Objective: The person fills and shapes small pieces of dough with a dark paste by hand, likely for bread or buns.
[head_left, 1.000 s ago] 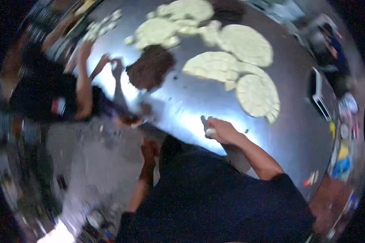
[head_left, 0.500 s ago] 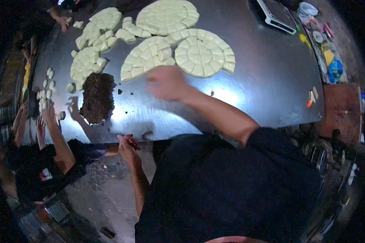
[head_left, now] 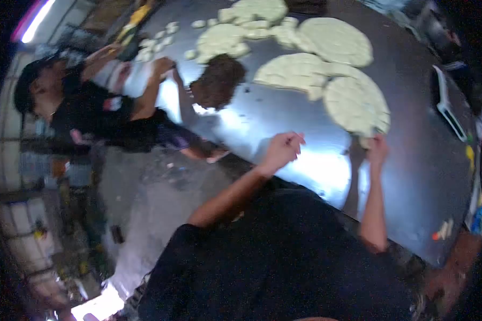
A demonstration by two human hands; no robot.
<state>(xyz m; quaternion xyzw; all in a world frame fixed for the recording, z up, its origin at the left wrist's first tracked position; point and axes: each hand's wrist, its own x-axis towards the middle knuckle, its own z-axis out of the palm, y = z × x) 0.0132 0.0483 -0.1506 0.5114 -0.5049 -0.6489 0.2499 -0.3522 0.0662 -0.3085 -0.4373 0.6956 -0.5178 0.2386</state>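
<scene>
My right hand [head_left: 377, 151] is at the lower edge of a round, pale sheet of dough cut into pieces [head_left: 354, 104], its fingers closed on a small dough piece [head_left: 365, 141]. My left hand [head_left: 281, 153] hovers over the near edge of the metal table, left of that round. Its fingers are curled together, and blur hides whether anything is in them. A half-round of cut dough [head_left: 289, 72] lies beyond my left hand. The dark brown crumbly block [head_left: 218, 81] sits farther left.
Another large dough round [head_left: 334, 41] and smaller dough portions [head_left: 222, 41] lie at the back. To the left, a co-worker [head_left: 99, 109] reaches over the metal table [head_left: 407, 176] near small dough balls [head_left: 158, 41]. A white-edged device [head_left: 449, 107] stands at the right.
The view has turned, shifting the table contents rightward. My right hand has moved from beside the half-round to the round's lower edge. My left hand has risen over the table edge.
</scene>
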